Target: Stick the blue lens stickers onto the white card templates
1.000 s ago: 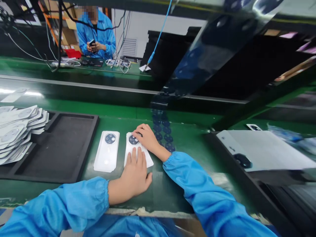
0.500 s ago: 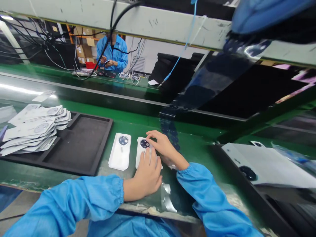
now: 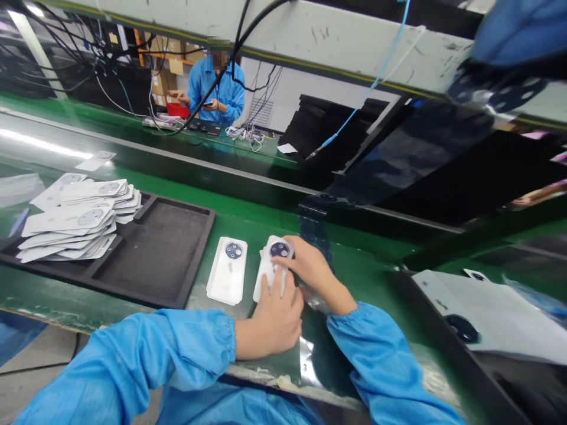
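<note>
On the green bench, a white phone back cover (image 3: pixel 263 269) with a dark round camera area lies under both hands. My left hand (image 3: pixel 275 316) rests on its lower part, fingers stretched out and slightly apart. At the camera end, my right hand (image 3: pixel 316 273) grips the upper right corner between thumb and index finger, the thumb reaching over the edge of the camera circle. My hands hide the cover's lower right side. Just to the left, apart from it, another white phone back cover (image 3: pixel 227 277) lies flat, its camera circle toward the far side.
A black tray (image 3: pixel 155 254) stands at left, with a stack of white phone-shaped sheets (image 3: pixel 75 221) on its left part. Clear film (image 3: pixel 309 360) lies near the front edge. Another dark tray with white sheets (image 3: pixel 491 313) is at right. Beyond the bench, a person (image 3: pixel 217 88) holds a phone.
The view has shifted, so most things appear farther right. My right thumb and index finger have closed over the cover's upper corner. My left hand stays on the cover.
</note>
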The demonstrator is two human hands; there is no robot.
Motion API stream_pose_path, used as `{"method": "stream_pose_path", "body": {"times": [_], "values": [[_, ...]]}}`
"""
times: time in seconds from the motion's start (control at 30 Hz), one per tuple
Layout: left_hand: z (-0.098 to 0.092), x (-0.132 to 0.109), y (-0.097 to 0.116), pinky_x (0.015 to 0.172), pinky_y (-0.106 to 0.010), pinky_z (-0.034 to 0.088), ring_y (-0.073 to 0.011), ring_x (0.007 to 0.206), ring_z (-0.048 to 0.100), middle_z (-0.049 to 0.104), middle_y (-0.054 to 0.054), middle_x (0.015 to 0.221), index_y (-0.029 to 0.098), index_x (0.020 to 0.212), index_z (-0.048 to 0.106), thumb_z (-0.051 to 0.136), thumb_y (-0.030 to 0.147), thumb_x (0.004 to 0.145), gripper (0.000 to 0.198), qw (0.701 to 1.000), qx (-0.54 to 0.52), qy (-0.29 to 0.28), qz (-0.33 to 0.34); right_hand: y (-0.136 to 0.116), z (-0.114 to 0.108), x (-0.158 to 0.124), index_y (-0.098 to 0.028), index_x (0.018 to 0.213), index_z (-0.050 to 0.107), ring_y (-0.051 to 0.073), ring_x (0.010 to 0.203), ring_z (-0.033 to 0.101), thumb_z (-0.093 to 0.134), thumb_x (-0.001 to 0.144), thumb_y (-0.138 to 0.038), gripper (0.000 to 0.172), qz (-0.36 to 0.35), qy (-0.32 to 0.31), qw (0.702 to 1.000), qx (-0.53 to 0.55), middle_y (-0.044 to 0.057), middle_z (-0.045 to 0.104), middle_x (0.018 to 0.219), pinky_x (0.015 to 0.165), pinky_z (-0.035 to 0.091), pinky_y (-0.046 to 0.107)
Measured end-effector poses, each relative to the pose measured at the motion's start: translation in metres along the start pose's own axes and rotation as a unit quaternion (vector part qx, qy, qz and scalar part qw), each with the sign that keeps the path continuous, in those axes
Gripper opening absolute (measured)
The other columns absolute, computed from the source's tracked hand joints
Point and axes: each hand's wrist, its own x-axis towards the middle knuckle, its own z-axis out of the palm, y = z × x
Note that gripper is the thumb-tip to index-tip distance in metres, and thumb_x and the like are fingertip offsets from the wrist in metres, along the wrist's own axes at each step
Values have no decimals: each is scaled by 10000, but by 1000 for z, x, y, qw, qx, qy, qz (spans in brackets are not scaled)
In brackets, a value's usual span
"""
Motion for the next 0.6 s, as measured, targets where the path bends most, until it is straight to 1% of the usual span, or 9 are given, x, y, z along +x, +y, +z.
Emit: {"method": "stream_pose_path", "body": {"times": [0.07,0.13,0.2,0.27,0.33,0.37,0.43,0.5,0.6], "values": [[-8,-1,-3,1123,-665,271,-494,1458,267,397,-246,1508,81,1439,455,463,372,960,560,998,13,22,63,-6,-20,9,-206,1078,675,244,676,677,633,928,-499,332,28,64,997,41,73,725,882,636,545,372],[-16,-2,-7,1162,-614,235,-445,1429,340,472,-216,1421,84,1407,490,446,292,965,490,989,22,48,136,-10,-35,23,-212,1069,690,199,529,610,624,931,-525,349,62,154,979,118,43,708,778,517,493,327],[-20,0,-9,1139,-559,285,-402,1347,444,535,-215,1305,68,1312,556,424,254,975,407,980,10,60,191,-18,-32,38,-203,1042,703,197,535,610,615,932,-544,369,44,162,971,173,51,720,788,492,478,314],[-18,4,-9,1062,-499,369,-368,1267,509,561,-210,1250,75,1221,596,407,287,995,362,973,-21,53,224,-31,-10,49,-195,990,712,215,650,665,601,946,-532,358,-27,85,980,176,71,745,866,555,516,318],[-9,7,-10,1000,-471,412,-359,1237,524,559,-206,1278,83,1225,593,376,374,1020,417,968,-48,47,240,-48,24,56,-209,938,728,219,709,681,642,936,-488,292,-81,27,983,162,51,751,857,612,539,322],[-4,8,-10,999,-472,416,-360,1251,512,546,-207,1321,80,1266,576,356,428,1027,476,968,-56,46,241,-56,42,59,-215,925,736,225,728,679,658,933,-461,259,-101,12,983,154,46,748,841,641,547,334],[6,8,-10,1044,-481,397,-366,1324,452,488,-214,1429,61,1368,515,325,528,1028,608,970,-59,42,230,-66,68,62,-213,916,749,282,909,671,713,899,-424,215,-129,9,982,134,85,747,953,790,554,413],[10,8,-10,1098,-480,362,-368,1388,389,442,-215,1492,51,1425,467,323,588,1017,689,975,-58,26,213,-65,75,65,-206,971,755,351,1138,592,750,869,-412,230,-142,27,983,111,141,699,1174,951,497,514],[9,7,-9,1124,-460,344,-359,1373,424,482,-212,1458,67,1419,476,336,597,1014,682,981,-59,-13,185,-34,45,61,-198,1145,716,359,1268,519,689,915,-421,321,-118,68,987,83,162,620,1330,1065,427,553]]}}
